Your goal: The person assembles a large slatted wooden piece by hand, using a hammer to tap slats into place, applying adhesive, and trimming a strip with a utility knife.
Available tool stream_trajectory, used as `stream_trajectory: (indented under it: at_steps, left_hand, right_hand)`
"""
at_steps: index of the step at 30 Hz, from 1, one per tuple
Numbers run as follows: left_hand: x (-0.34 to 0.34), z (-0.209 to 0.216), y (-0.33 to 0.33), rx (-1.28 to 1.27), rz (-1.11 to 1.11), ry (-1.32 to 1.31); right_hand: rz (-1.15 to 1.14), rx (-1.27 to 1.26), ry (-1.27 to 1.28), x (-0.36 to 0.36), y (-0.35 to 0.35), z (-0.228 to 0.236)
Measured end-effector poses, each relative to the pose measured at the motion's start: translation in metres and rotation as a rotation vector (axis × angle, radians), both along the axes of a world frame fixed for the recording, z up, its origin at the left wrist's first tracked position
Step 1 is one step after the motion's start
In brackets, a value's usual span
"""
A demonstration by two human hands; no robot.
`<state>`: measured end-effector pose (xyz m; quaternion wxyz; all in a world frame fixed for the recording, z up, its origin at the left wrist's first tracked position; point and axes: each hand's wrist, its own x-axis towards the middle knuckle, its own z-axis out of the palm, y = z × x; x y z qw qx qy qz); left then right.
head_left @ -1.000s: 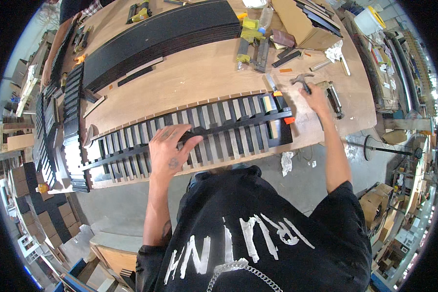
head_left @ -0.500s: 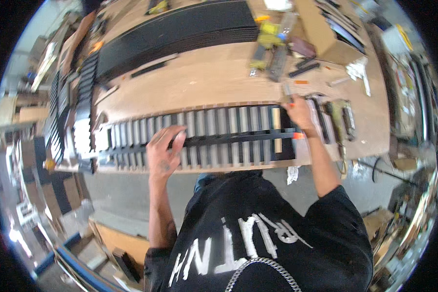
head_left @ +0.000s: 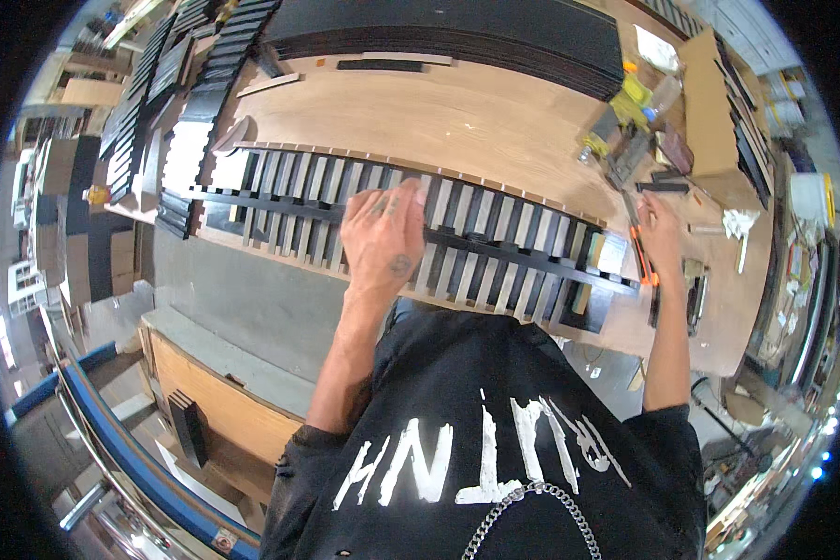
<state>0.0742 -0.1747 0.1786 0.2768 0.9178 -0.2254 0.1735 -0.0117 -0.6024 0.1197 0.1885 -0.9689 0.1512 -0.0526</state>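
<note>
A long slatted panel (head_left: 457,210) of alternating black and grey strips lies on the wooden workbench before me, with a black bar (head_left: 518,254) running lengthwise across its middle. My left hand (head_left: 381,233) hovers over the middle of the panel, fingers closed and the thumb pressed against them. Whatever is in that pinch is too small to make out. At the panel's right end, my right hand (head_left: 661,231) is closed on an orange-handled hand tool (head_left: 637,250). Its dark narrow end points away from me; the fingers hide part of it, so its exact kind is unclear.
Long black boards (head_left: 448,42) are stacked along the bench's far side. A yellow-and-grey tool (head_left: 631,101) and loose pieces lie at the far right, beside a cardboard box (head_left: 714,107). More slatted black panels (head_left: 224,75) stand at the left. A wooden crate (head_left: 219,392) sits below the bench.
My view has turned, so the bench and panel now slant down to the right. My left hand has shifted right along the panel. The right hand, with the tool, is now beyond the panel's right end.
</note>
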Motion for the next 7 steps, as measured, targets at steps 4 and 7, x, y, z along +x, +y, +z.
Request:
stream_trajectory:
  at_steps: [4,7]
  left_hand:
    - [-0.002,-0.005,0.004,0.024,0.048,0.114]
    - [0.001,-0.031,0.039,0.21,0.162,0.051]
  right_hand:
    - [0.396,0.38,-0.051,0.049,0.128,0.109]
    - [0.916,0.169,0.109,0.078,0.212,0.114]
